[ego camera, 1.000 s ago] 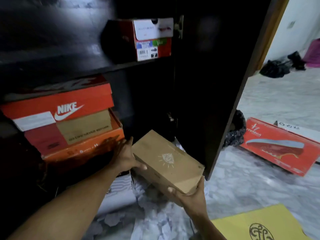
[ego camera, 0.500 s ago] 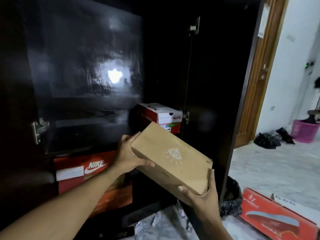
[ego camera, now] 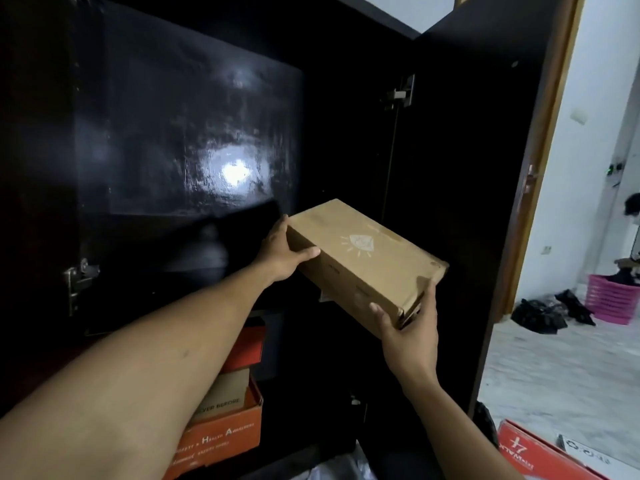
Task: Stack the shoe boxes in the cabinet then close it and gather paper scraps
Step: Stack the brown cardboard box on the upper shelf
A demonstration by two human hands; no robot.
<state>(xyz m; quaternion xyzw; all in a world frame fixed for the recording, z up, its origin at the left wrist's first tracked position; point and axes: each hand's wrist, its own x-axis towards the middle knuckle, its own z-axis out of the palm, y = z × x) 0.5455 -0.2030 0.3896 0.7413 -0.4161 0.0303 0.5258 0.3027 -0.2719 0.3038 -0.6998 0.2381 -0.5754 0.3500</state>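
Note:
A plain brown shoe box [ego camera: 360, 261] with a pale diamond mark on its lid is held tilted in front of the dark open cabinet [ego camera: 194, 140], at the level of an upper shelf. My left hand [ego camera: 282, 251] grips its far left end. My right hand [ego camera: 408, 327] holds its near right corner from below. Orange shoe boxes [ego camera: 221, 420] are stacked on a lower shelf, partly hidden by my left forearm. Whatever stands under the brown box is hidden.
The cabinet's right door [ego camera: 460, 188] stands open beside the box. A red shoe box [ego camera: 533, 455] lies on the tiled floor at the lower right. Farther right are a pink basket [ego camera: 611, 301] and dark clothes [ego camera: 540, 311]. Pale crumpled paper [ego camera: 346, 469] shows at the bottom edge.
Both hands have lifted the brown box from near the floor up to the upper shelf's height. The view has risen with it, so the lower boxes have dropped toward the bottom.

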